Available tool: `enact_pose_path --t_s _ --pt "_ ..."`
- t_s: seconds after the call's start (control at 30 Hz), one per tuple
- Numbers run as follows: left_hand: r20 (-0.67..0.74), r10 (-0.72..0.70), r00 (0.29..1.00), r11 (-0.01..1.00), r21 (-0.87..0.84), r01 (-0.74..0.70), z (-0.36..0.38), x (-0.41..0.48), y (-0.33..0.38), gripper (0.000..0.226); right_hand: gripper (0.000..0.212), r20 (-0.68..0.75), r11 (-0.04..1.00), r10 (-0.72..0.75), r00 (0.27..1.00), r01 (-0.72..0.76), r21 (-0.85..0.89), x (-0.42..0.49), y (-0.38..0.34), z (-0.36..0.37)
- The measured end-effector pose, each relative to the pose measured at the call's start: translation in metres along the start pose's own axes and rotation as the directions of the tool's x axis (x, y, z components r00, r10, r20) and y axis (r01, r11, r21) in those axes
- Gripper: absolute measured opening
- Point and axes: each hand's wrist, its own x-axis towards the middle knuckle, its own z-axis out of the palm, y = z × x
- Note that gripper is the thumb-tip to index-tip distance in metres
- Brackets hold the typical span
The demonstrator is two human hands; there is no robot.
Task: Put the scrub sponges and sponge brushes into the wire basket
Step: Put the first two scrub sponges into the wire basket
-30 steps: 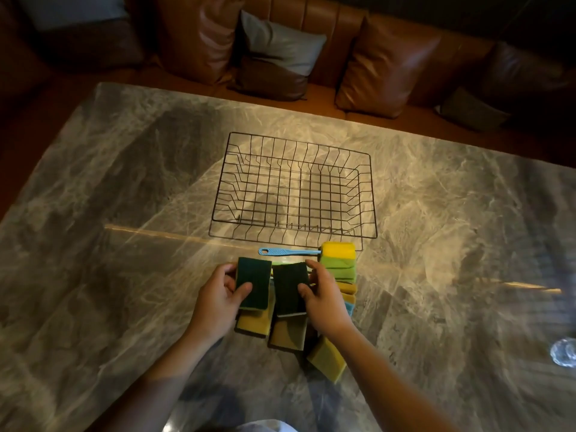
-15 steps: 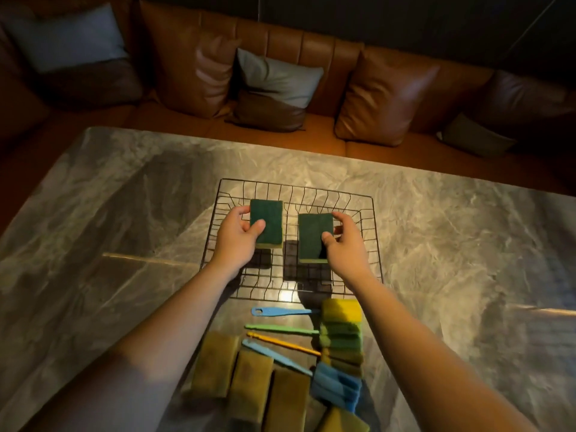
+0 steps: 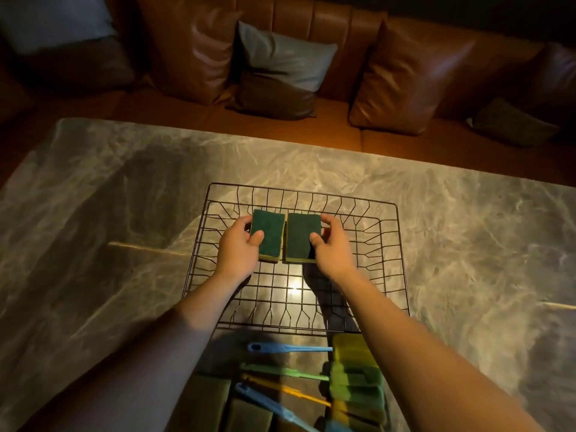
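Note:
A black wire basket [image 3: 400, 244] stands on the marble table. My left hand [image 3: 235, 251] grips one green-topped scrub sponge [image 3: 268, 233] and my right hand [image 3: 333, 247] grips another scrub sponge [image 3: 302, 235]; both sponges sit side by side, green face up, low inside the far half of the basket. In front of the basket lie several sponge brushes with blue [image 3: 290, 348], green [image 3: 280, 371] and orange [image 3: 290, 389] handles and yellow and green sponge heads [image 3: 355, 375]. More scrub sponges [image 3: 212, 400] lie at the bottom edge, partly hidden by my arms.
The marble table [image 3: 124, 244] stretches wide to the left and right of the basket. Behind its far edge runs a brown leather sofa [image 3: 405, 73] with cushions [image 3: 280, 67].
Both hands carried a sponge each from the pile near me forward over the basket, then lowered them and brought them together inside it.

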Motion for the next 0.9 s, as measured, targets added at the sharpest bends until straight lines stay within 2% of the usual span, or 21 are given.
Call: enact_pose_path --t_s 0.13,0.23,0.27,0.33,0.4,0.47,0.8,0.9 --pt "-0.007 0.093 0.996 0.945 0.316 -0.086 -0.008 -0.019 0.014 0.049 0.045 -0.012 0.999 0.001 1.0 -0.001 0.043 -0.001 0.004 0.004" --pt "-0.027 0.354 0.935 0.778 0.564 -0.278 -0.029 -0.046 0.012 0.056 0.047 -0.013 0.998 -0.008 1.0 0.008 0.068 -0.003 0.004 0.006" --pt "-0.053 0.406 0.912 0.721 0.632 -0.284 -0.038 -0.053 0.006 0.058 0.047 -0.01 0.997 -0.008 1.0 0.009 0.072 -0.005 0.003 0.007" --pt "-0.115 0.369 0.922 0.677 0.713 -0.183 -0.051 -0.066 -0.01 0.067 0.047 0.0 0.997 -0.008 1.0 0.008 0.074 -0.007 0.002 0.01" --pt "-0.102 0.271 0.957 0.659 0.744 -0.107 -0.057 -0.073 -0.024 0.079 0.047 0.012 0.997 -0.005 1.0 0.004 0.075 -0.009 0.0 0.014" --pt "-0.056 0.233 0.971 0.644 0.757 -0.11 -0.057 -0.076 -0.032 0.082 0.047 0.021 0.997 -0.006 1.0 0.005 0.072 -0.01 -0.003 0.019" --pt "0.0 0.284 0.959 0.615 0.767 -0.182 -0.059 -0.074 -0.032 0.08 0.046 0.031 0.999 -0.021 0.999 0.02 0.04 -0.015 -0.02 0.047" --pt "0.017 0.276 0.961 0.639 0.744 -0.196 -0.06 -0.073 -0.033 0.082 0.047 0.003 1.0 -0.01 1.0 0.01 -0.001 -0.015 -0.027 0.046"
